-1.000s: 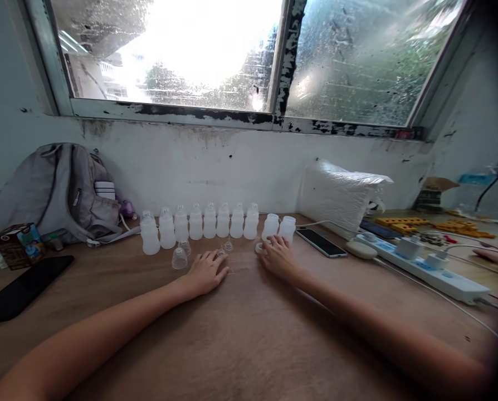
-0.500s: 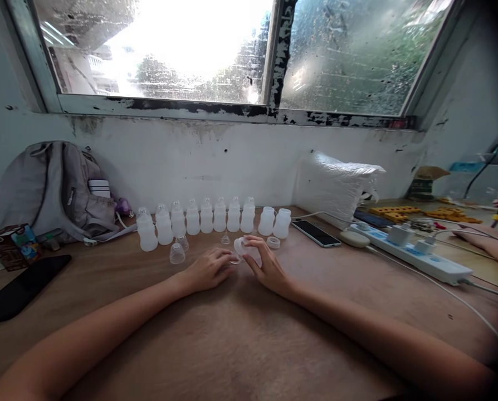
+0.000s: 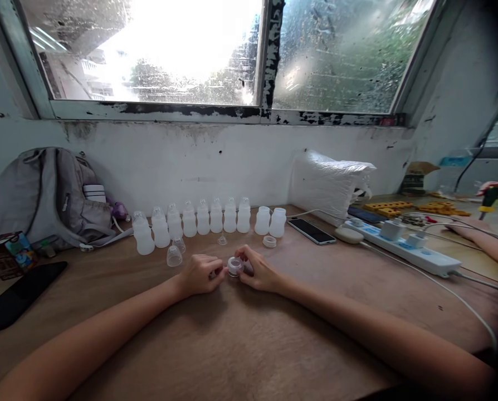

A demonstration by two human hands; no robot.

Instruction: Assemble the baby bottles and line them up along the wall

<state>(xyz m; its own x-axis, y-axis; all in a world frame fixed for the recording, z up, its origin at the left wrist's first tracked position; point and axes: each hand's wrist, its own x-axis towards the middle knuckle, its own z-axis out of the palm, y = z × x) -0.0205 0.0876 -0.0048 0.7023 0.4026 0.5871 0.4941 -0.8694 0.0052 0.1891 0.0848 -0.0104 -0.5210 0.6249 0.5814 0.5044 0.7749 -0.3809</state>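
A small white ring with a clear part under it is held by my right hand, thumb and fingers on its right side. Close to its left edge is my left hand, fingers curled together; what they pinch, if anything, is too small to tell. Behind, several capped translucent bottles stand in a row, with two uncapped bottles at the right end. Another white ring lies before those two. A clear nipple and clear domed caps rest on the table.
A grey backpack, a drink carton and a black phone are at left. To the right are a phone, a white padded bag, a power strip with cables, and another person's hands, one with a screwdriver.
My right hand has lowered the white ring to the table. The fingers of my left hand have curled in. The other person's screwdriver hand has come further into view, and the view has shifted slightly.
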